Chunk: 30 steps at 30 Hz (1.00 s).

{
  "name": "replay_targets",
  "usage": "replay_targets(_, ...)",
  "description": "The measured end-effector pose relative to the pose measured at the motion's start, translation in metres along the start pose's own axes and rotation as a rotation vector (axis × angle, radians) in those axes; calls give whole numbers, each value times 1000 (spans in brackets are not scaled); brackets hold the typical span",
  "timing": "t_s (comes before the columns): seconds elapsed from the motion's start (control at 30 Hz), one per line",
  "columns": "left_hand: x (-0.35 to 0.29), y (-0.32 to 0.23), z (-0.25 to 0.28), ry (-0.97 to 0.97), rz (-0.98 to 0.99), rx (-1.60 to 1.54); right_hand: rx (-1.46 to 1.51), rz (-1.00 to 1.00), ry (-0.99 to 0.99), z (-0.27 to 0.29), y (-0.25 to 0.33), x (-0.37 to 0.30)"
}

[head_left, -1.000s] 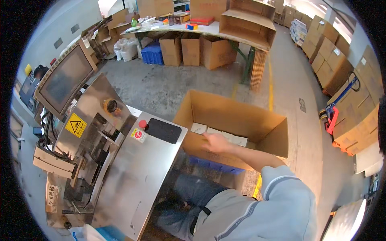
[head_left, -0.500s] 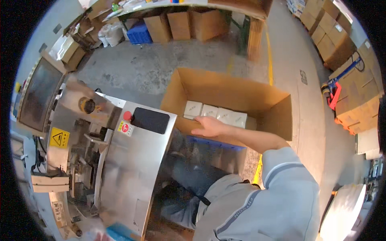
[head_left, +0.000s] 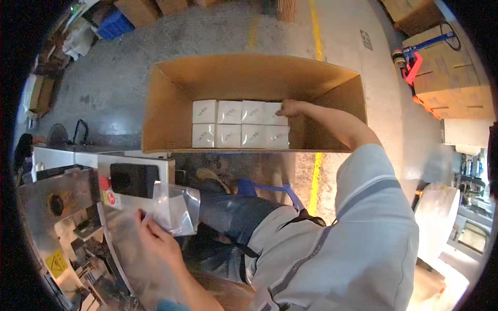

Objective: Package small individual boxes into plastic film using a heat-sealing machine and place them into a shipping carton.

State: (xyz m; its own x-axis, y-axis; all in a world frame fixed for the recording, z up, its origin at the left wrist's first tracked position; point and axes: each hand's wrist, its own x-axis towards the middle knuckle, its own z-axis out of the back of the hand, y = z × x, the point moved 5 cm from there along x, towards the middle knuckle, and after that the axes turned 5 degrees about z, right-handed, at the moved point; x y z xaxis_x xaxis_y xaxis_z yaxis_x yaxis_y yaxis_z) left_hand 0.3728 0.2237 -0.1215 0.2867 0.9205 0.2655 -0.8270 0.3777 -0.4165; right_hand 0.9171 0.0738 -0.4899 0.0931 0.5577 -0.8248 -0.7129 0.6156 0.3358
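My left hand (head_left: 160, 241) pinches a clear plastic bag (head_left: 188, 211) by its edge, above the metal machine; a pale flat piece shows within or behind it. My right hand (head_left: 292, 108) reaches into the open cardboard carton (head_left: 249, 72). Its bent fingers are closed at the outer corner of a white box (head_left: 274, 110), the rightmost in the far row. Several more white boxes (head_left: 229, 136) fill two tidy rows along the carton's near wall, with small dark print on top.
A black smartphone (head_left: 134, 180) lies on the machine's steel top beside a red button (head_left: 105, 183). Below the carton stands a blue plastic frame (head_left: 290, 196). Stacked cartons (head_left: 451, 78) and a red-and-blue tool (head_left: 414, 66) are at the right.
My right hand has moved from the left end of the white boxes to their right end. My left hand has come up with the clear bag. The view has shifted, showing both rows.
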Motion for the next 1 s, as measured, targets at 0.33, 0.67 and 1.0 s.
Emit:
replay_targets(0.33,4,9,-20,42,-1,22,686,280,-305,-173,-110,55)
replay_targets(0.67,11,8,-32,66,70,18,822,5,-538,-214,-171,83)
replay_targets(1.0,11,0,-31,62,73,47,1499,-88,-377,-119,-134,57)
